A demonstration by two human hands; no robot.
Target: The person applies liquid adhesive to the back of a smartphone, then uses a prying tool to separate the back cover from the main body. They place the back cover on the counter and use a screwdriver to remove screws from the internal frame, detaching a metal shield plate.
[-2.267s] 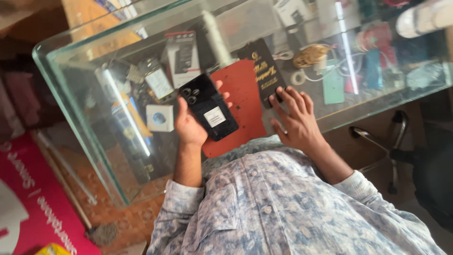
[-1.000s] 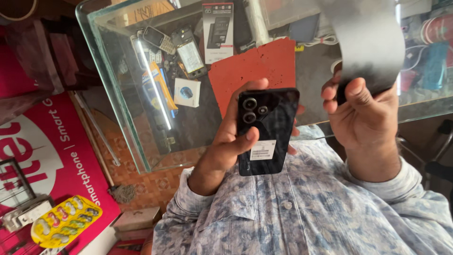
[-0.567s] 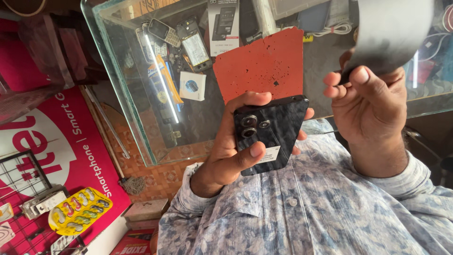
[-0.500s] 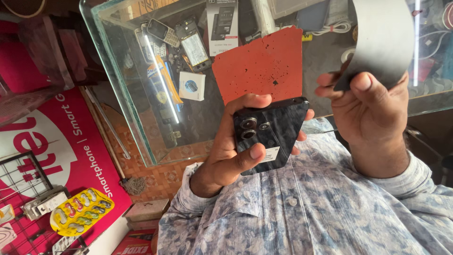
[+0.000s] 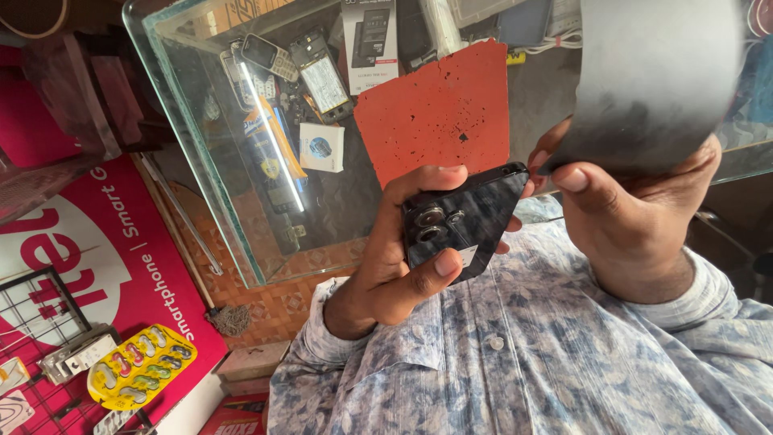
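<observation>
My left hand (image 5: 403, 262) grips a black smartphone (image 5: 475, 217) with its back and camera lenses facing me, a small white sticker near my thumb. My right hand (image 5: 636, 217) pinches a dark, curved flexible sheet (image 5: 656, 76), raised up close to the camera at the upper right. The sheet's lower corner comes close to the phone's top corner. Both hands are held in front of my patterned shirt, above the edge of a glass counter (image 5: 201, 145).
A red mat (image 5: 439, 113) lies on the glass counter. Under the glass sit old phones (image 5: 266, 52), small boxes and a white card (image 5: 322, 147). A pink poster (image 5: 105, 258) and a yellow blister pack (image 5: 141, 374) lie at the lower left.
The phone has been lifted off the counter and tilted toward me. My right hand picked up the dark sheet and raised it closer to the camera.
</observation>
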